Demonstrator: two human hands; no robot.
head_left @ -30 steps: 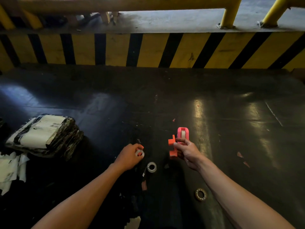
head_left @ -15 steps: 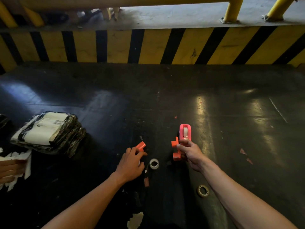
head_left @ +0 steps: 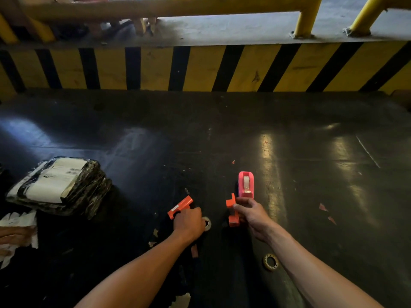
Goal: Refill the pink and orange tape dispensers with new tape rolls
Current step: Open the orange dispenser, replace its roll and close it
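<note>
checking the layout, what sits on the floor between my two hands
In the head view, a small tape roll lies there, right beside the left hand; then bare dark floor up to the orange piece in the right hand.

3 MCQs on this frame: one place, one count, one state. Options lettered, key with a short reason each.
1. Where does the pink dispenser stand relative to the right hand?
A. just beyond it
B. beside the wrapped parcels
C. under the left forearm

2. How many orange dispenser pieces show?
A. one
B. two
C. four

3. What state is the pink dispenser in?
A. empty
B. lying in two halves
C. loaded with a white roll

Key:
1 A, it stands upright past the fingertips.
2 B, the orange piece at the left hand which the left hand holds, and the orange piece in the right hand.
3 C, white tape shows in its slot.
</note>
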